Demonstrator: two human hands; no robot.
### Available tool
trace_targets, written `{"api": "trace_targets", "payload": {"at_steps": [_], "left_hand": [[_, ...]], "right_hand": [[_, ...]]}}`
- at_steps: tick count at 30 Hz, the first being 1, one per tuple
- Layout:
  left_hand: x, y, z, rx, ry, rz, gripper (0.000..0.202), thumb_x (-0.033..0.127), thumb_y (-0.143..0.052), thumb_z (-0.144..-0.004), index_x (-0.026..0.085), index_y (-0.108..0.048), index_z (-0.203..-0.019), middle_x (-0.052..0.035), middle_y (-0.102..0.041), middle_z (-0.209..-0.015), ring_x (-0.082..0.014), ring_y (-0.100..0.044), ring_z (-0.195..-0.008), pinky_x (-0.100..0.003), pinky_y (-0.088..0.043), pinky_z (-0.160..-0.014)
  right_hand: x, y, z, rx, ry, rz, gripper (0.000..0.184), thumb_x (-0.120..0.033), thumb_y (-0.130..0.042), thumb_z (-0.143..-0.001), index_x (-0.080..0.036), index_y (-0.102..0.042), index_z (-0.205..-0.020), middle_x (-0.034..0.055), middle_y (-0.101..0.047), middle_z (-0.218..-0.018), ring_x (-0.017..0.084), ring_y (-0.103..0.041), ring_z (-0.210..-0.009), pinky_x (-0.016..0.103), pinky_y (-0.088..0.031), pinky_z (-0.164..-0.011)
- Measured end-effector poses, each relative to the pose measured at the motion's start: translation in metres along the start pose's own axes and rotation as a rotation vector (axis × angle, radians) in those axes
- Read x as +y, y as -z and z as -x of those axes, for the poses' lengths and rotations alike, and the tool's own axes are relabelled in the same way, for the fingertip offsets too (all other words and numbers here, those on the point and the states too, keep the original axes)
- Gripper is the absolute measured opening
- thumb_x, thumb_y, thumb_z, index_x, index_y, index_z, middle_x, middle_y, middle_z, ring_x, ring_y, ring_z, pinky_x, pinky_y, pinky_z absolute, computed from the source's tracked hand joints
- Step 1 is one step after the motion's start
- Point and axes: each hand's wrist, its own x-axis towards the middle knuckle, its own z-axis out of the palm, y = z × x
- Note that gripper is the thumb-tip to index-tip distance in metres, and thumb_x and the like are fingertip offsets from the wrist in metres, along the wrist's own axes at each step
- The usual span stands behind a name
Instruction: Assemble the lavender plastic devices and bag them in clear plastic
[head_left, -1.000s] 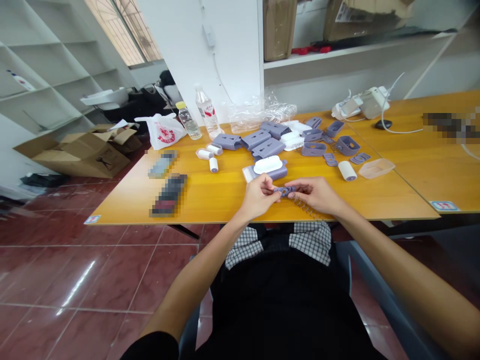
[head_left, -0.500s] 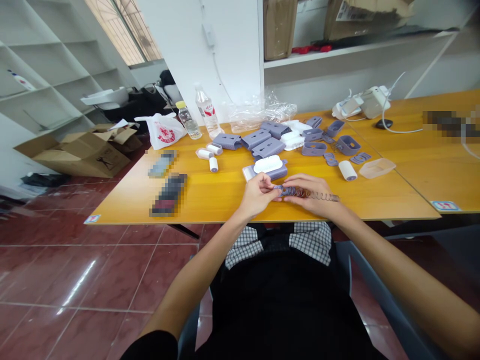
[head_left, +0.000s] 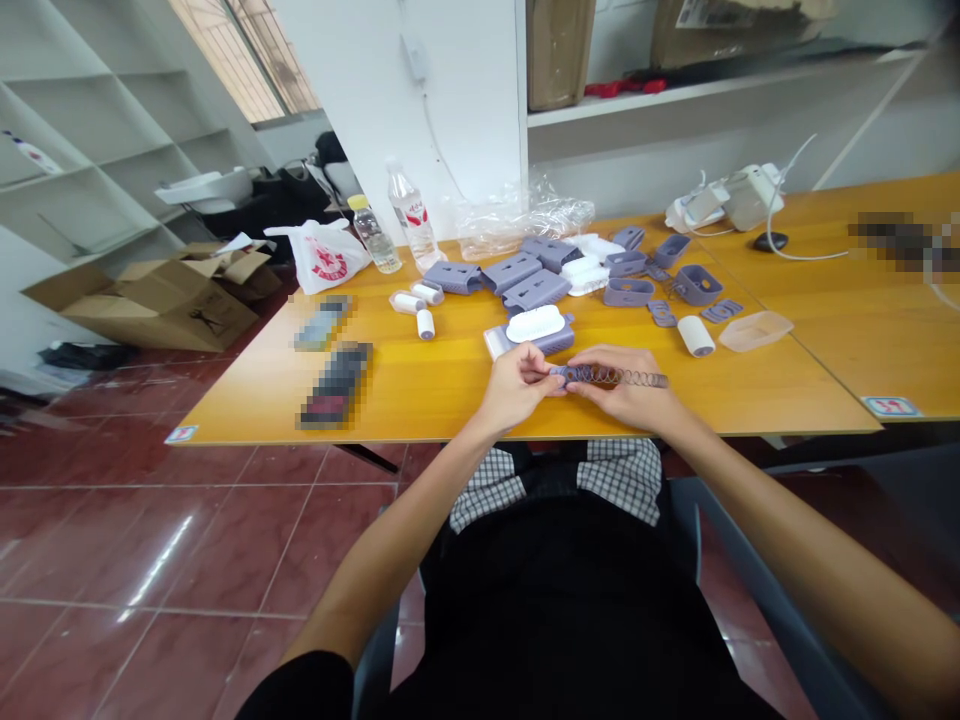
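Over the near edge of the orange table (head_left: 420, 395), both my hands work on one small assembly. My left hand (head_left: 514, 388) pinches a small purple plastic piece (head_left: 561, 374) at its left end. My right hand (head_left: 626, 388) is closed around a long metal coil spring (head_left: 626, 378), which lies level and sticks out to the right past my fingers. The spring's left end meets the purple piece. Just behind my hands lies a purple case with a white brush insert (head_left: 535, 327).
Several purple cases and frames (head_left: 525, 280), white rollers (head_left: 420, 305) and a clear lid (head_left: 754, 330) lie further back. Two water bottles (head_left: 411, 222), a white bag (head_left: 322, 258) and plastic wrap stand behind them. Blurred dark items (head_left: 336, 385) lie to the left; a cardboard box (head_left: 150, 300) sits on the floor.
The spring, hanging below my right hand a second ago, has swung up to lie level, pointing right. Both hands stayed together at the table edge.
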Motion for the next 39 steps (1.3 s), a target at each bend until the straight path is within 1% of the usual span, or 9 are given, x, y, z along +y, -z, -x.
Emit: {"api": "trace_targets", "payload": {"at_steps": [7, 12, 17, 22, 26, 29, 31, 36, 39], "left_hand": [[0.001, -0.001, 0.000, -0.040, -0.034, 0.013, 0.058, 0.037, -0.100, -0.073, 0.020, -0.045, -0.082, 0.0017, -0.073, -0.084, -0.0148, -0.078, -0.077, -0.038, -0.070, -0.083], [0.005, -0.003, 0.002, -0.054, -0.056, -0.003, 0.059, 0.040, -0.100, -0.072, 0.020, -0.046, -0.080, 0.0009, -0.074, -0.084, -0.0141, -0.077, -0.078, -0.034, -0.066, -0.083], [0.008, -0.003, 0.002, -0.030, -0.061, -0.032, 0.057, 0.039, -0.102, -0.068, 0.019, -0.050, -0.080, 0.0004, -0.074, -0.083, -0.0128, -0.074, -0.077, -0.029, -0.060, -0.079], [0.008, -0.003, 0.002, -0.071, -0.085, -0.035, 0.057, 0.042, -0.102, -0.069, 0.018, -0.051, -0.081, -0.0034, -0.078, -0.090, -0.0158, -0.076, -0.085, -0.034, -0.060, -0.086], [0.008, -0.003, 0.003, -0.084, -0.098, -0.034, 0.053, 0.037, -0.099, -0.072, 0.018, -0.050, -0.080, -0.0052, -0.079, -0.092, -0.0167, -0.077, -0.086, -0.034, -0.061, -0.086], [0.009, -0.004, 0.004, -0.076, -0.116, -0.075, 0.049, 0.033, -0.095, -0.075, 0.019, -0.048, -0.078, -0.0061, -0.080, -0.093, -0.0167, -0.077, -0.086, -0.034, -0.060, -0.084], [0.010, -0.004, 0.004, -0.063, -0.143, -0.111, 0.048, 0.031, -0.094, -0.076, 0.019, -0.047, -0.076, -0.0049, -0.078, -0.090, -0.0161, -0.076, -0.083, -0.033, -0.059, -0.082], [0.010, -0.005, 0.005, -0.034, -0.176, -0.189, 0.047, 0.029, -0.090, -0.078, 0.020, -0.044, -0.073, -0.0010, -0.071, -0.079, -0.0141, -0.071, -0.075, -0.028, -0.055, -0.074], [0.009, -0.004, 0.005, -0.025, -0.185, -0.213, 0.049, 0.030, -0.088, -0.080, 0.021, -0.041, -0.072, -0.0010, -0.069, -0.079, -0.0164, -0.072, -0.079, -0.029, -0.055, -0.074]], "right_hand": [[-0.003, -0.001, -0.001, 0.033, -0.019, 0.027, 0.018, -0.043, -0.079, -0.092, -0.028, -0.082, -0.100, 0.0084, -0.085, -0.105, 0.032, -0.079, -0.096, 0.050, -0.064, -0.089], [0.006, -0.003, 0.001, 0.035, -0.104, -0.043, 0.024, -0.046, -0.080, -0.090, -0.026, -0.080, -0.103, 0.0090, -0.084, -0.101, 0.029, -0.078, -0.082, 0.048, -0.065, -0.079], [0.009, -0.003, 0.002, 0.031, -0.143, -0.112, 0.030, -0.050, -0.082, -0.089, -0.024, -0.081, -0.104, 0.0095, -0.085, -0.101, 0.028, -0.078, -0.082, 0.044, -0.065, -0.076], [0.006, -0.001, 0.002, 0.055, -0.159, -0.161, 0.028, -0.047, -0.083, -0.088, -0.024, -0.080, -0.104, 0.0058, -0.084, -0.090, 0.025, -0.076, -0.072, 0.040, -0.063, -0.068], [0.006, -0.002, 0.002, 0.061, -0.144, -0.177, 0.028, -0.044, -0.084, -0.086, -0.024, -0.079, -0.105, 0.0054, -0.084, -0.091, 0.025, -0.076, -0.073, 0.039, -0.061, -0.067], [0.003, -0.002, 0.001, 0.093, -0.087, -0.082, 0.024, -0.041, -0.084, -0.087, -0.025, -0.079, -0.104, 0.0061, -0.085, -0.095, 0.026, -0.077, -0.077, 0.041, -0.062, -0.073], [0.002, -0.003, 0.001, 0.102, -0.072, -0.044, 0.022, -0.039, -0.083, -0.088, -0.025, -0.078, -0.104, 0.0059, -0.085, -0.096, 0.025, -0.077, -0.077, 0.042, -0.063, -0.076], [-0.001, -0.004, 0.001, 0.111, -0.095, -0.065, 0.022, -0.039, -0.083, -0.088, -0.024, -0.078, -0.104, 0.0059, -0.086, -0.097, 0.025, -0.078, -0.076, 0.040, -0.063, -0.073], [-0.002, -0.004, 0.001, 0.129, -0.106, -0.035, 0.022, -0.040, -0.083, -0.088, -0.025, -0.079, -0.103, 0.0057, -0.086, -0.095, 0.025, -0.078, -0.075, 0.040, -0.063, -0.072]]}}
